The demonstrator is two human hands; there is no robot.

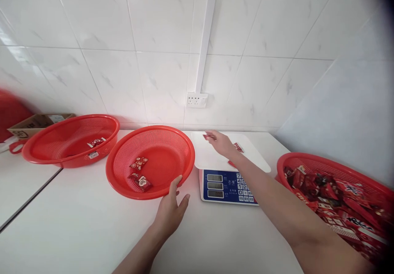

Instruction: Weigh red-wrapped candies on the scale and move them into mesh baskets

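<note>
My left hand (172, 210) rests at the front right rim of a red mesh basket (166, 163), one finger on the rim, thumb apart. Two red packets (139, 163) lie in that basket at its left side. Over the white plate (255, 159) of a digital scale (227, 187), my right hand (220, 142) pinches a small red packet (206, 137). More red packets (238, 147) lie on the plate, one partly hidden by my right forearm.
At the right, a red basket (303, 155) holds several red packets. Another red basket (74, 159) with a few packets stands at the left, before a cardboard box (23, 129). A socket (197, 100) is on the tiled wall behind.
</note>
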